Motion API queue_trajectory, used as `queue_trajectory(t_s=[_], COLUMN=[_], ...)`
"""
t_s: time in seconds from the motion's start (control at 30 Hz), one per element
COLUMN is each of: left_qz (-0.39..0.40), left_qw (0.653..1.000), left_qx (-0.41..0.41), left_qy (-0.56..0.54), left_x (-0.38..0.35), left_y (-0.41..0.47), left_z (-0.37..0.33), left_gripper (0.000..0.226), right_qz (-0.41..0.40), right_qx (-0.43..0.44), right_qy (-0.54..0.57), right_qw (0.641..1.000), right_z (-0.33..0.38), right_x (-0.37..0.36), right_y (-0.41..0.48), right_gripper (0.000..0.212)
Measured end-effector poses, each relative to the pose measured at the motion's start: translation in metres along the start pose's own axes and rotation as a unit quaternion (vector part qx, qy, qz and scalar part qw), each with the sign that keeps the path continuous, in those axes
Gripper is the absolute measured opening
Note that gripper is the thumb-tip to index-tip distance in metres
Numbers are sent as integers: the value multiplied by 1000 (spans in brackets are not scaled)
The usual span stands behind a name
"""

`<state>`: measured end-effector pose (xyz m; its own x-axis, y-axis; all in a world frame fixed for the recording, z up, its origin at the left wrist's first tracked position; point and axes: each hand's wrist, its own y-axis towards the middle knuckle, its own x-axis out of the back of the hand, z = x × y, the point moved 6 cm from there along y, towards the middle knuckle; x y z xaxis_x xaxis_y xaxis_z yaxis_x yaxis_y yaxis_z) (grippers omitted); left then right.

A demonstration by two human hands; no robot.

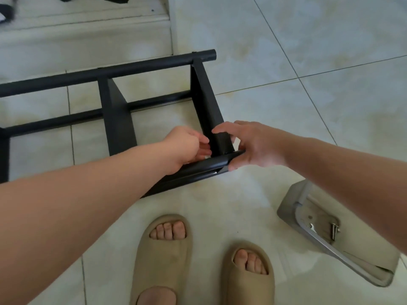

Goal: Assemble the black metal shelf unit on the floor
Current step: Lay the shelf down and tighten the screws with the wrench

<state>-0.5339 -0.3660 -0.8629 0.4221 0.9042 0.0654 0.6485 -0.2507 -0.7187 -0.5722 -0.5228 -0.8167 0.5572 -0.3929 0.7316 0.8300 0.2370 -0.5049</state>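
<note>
The black metal shelf unit (114,111) lies on its side on the tiled floor, with two long tubes at the back and flat shelf panels running toward me. A near black tube (211,165) sits across the panel ends. My left hand (187,146) reaches in beside the rightmost shelf panel (207,102), fingers curled at its lower end; what they hold is hidden. My right hand (248,146) grips the right end of the near tube, thumb under it and fingers over the panel's end.
A grey plastic tray (308,219) with screws (334,231) and a small wrench lies on the floor at the right. My feet in beige slippers (163,252) stand just below the frame. A raised step (88,29) runs along the top left, with black parts on it.
</note>
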Motion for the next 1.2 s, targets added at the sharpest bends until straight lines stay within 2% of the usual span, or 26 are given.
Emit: queue_trajectory(t_s=[0.1,0.2,0.33,0.4,0.5,0.67,0.83,1.03,1.2], left_qz=[41,92,113,122,135,150,169,176,176], left_qw=[998,992,988,983,979,986,984,978,974], left_qx=[-22,-21,-18,-24,-26,5,17,8,-1], left_qy=[41,80,99,136,151,71,50,115,142], left_x=[-5,-16,-23,-23,-24,-32,-37,-36,-37], left_y=[2,-1,0,4,6,7,12,17,21], left_z=[-2,-1,14,21,22,19,19,25,28], left_gripper=[32,18,16,11,6,14,16,8,12], right_qz=[-14,-11,-22,-32,-53,32,51,36,24], right_qx=[3,7,9,12,42,84,116,127,129], right_qy=[10,32,35,-41,-224,-311,-294,-287,-291], right_qw=[1000,999,999,999,972,946,947,949,948], right_z=[-1,2,-2,-4,0,7,5,1,-1], right_x=[0,-11,-19,-15,-5,0,-4,-8,-10], right_y=[0,-10,-19,-18,-10,19,27,29,29], right_gripper=[82,80,93,111,138,160,159,154,151])
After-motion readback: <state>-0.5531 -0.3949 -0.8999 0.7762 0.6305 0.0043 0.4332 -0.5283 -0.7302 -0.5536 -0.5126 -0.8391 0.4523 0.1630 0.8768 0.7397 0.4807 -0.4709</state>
